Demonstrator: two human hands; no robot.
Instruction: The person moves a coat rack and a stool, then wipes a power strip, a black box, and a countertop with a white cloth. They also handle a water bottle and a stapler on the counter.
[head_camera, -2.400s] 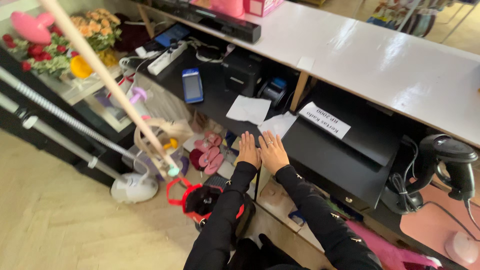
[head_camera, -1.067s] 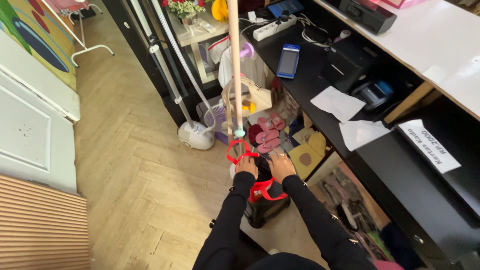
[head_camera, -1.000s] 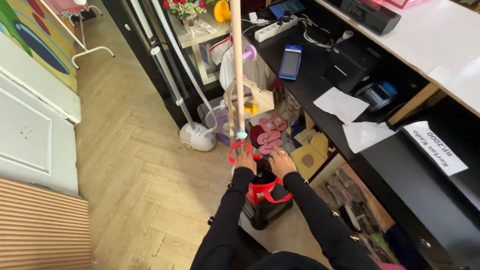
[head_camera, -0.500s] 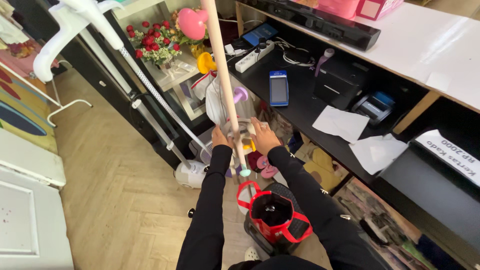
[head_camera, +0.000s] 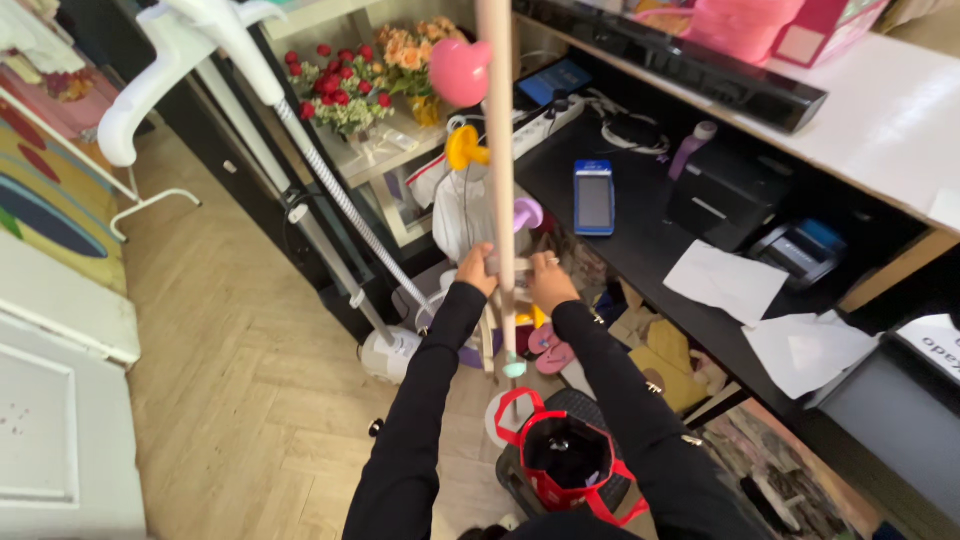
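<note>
A pale wooden pole (head_camera: 497, 150) stands upright in front of me, with pink, yellow, purple and teal pegs on it. A beige handbag (head_camera: 517, 266) hangs at the pole, and a white garment (head_camera: 462, 212) hangs behind it. My left hand (head_camera: 478, 268) grips the bag's handle just left of the pole. My right hand (head_camera: 549, 277), with a ring on it, holds the handle on the right side. Most of the bag's body is hidden behind the pole and my arms. Both sleeves are black.
A red and black bag (head_camera: 560, 465) stands open on the floor by my legs. A white garment steamer (head_camera: 385, 352) sits to the left. The black counter (head_camera: 640, 235) on the right holds a blue card terminal (head_camera: 593, 197), a black printer (head_camera: 725, 190) and loose papers (head_camera: 725, 280). Pink sandals (head_camera: 552, 350) lie below.
My hands left the counter edge, dipped to the red and black bag on the floor, then rose to the beige handbag on the pole. My view has tilted up.
</note>
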